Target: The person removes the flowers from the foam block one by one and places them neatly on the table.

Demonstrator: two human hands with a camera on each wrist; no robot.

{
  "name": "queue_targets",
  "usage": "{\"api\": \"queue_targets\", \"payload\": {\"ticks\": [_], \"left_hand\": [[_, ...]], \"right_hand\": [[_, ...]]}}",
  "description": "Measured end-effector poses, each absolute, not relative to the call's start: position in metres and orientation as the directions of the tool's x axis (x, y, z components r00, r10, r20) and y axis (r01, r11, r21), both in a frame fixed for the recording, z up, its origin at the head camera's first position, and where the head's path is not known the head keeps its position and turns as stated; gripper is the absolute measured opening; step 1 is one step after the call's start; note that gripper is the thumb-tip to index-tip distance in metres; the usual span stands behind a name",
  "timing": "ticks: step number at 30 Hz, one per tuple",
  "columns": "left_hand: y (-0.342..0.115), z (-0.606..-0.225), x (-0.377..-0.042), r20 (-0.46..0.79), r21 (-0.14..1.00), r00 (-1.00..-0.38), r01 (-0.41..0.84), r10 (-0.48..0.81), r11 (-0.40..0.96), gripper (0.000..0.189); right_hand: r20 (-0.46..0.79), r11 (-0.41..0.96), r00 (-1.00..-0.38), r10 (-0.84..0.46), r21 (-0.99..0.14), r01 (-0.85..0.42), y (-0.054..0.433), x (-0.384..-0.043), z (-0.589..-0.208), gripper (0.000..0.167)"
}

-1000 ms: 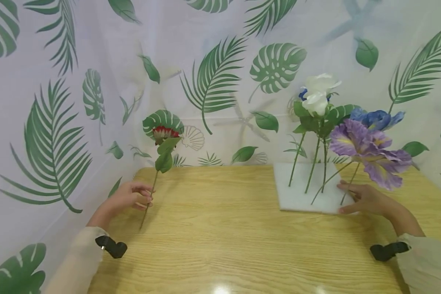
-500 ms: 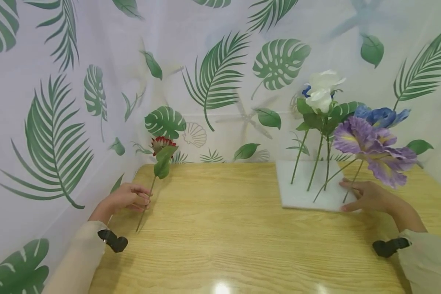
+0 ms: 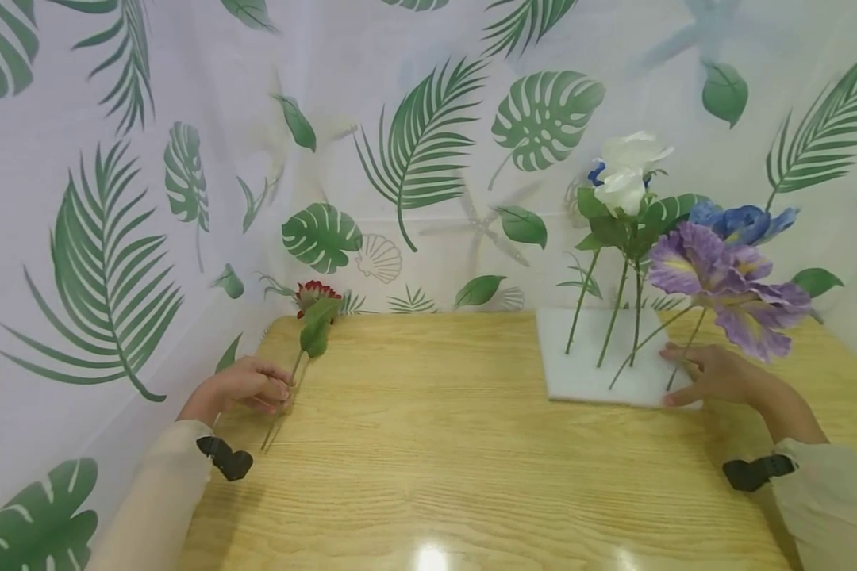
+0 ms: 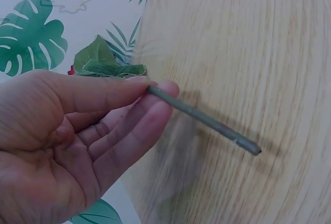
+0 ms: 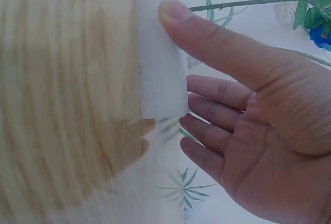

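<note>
- the left grip (image 3: 246, 388) pinched one red, green-leaved flower (image 3: 316, 327) by its thin stem, over the wooden tabletop (image 3: 414, 460)'s left side
- the right grip (image 3: 717, 377), spread, touched one flat white foam slab (image 3: 578, 386)'s right edge
- five slim stems (image 3: 582, 301) with white, blue and purple blooms (image 3: 753, 305) stood in it

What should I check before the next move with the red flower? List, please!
Left hand pinching the stem of the red flower: ok.
Stem end sticking out past the hand: ok.
Right hand touching the corner of the white foam board: ok.
Red flower over the board: not ok, it's far to the left.
Five stems standing in the board: ok, some leaning.
How deep those stems go: cannot tell.
</note>
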State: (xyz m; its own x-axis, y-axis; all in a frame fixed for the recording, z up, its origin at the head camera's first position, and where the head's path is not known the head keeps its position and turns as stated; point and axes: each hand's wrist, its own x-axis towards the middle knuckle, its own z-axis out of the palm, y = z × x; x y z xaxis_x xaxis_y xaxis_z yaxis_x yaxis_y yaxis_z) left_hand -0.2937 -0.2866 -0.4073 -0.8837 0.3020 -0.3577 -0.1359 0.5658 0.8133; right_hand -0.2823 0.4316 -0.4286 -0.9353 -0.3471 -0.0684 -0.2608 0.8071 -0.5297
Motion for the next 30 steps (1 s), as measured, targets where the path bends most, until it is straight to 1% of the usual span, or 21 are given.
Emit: {"api": "queue_targets", "payload": {"ticks": [7,14,19,25,30], "left_hand": [[-0.2892,-0.4166,-0.2975,-0.402,0.807,-0.862,-0.175,0.308,0.564,0.044],[-0.2869,-0.4181,-0.2973,-0.46,0.796,-0.836,-0.239,0.298,0.556,0.043],[-0.2847,-0.4148,-0.2965,-0.472,0.778,-0.838,-0.248,0.275,0.578,0.042],[-0.2818,-0.4104,-0.2957,-0.47,0.749,-0.847,-0.236,0.246,0.619,0.049],[-0.2798,-0.4096,-0.2962,-0.476,0.746,-0.848,-0.248,0.234,0.618,0.054]], "right_hand": [[-0.072,0.797,-0.936,-0.344,-0.55,-0.25,0.4318,-0.2795,-0.432,0.088],[-0.06,0.803,-0.937,-0.344,-0.536,-0.261,0.4326,-0.2803,-0.433,0.088],[-0.056,0.812,-0.939,-0.34,-0.521,-0.263,0.4324,-0.2813,-0.4305,0.088],[-0.061,0.811,-0.935,-0.348,-0.521,-0.268,0.4306,-0.28,-0.4278,0.088],[-0.059,0.82,-0.938,-0.342,-0.506,-0.267,0.4292,-0.2782,-0.4264,0.087]]}}
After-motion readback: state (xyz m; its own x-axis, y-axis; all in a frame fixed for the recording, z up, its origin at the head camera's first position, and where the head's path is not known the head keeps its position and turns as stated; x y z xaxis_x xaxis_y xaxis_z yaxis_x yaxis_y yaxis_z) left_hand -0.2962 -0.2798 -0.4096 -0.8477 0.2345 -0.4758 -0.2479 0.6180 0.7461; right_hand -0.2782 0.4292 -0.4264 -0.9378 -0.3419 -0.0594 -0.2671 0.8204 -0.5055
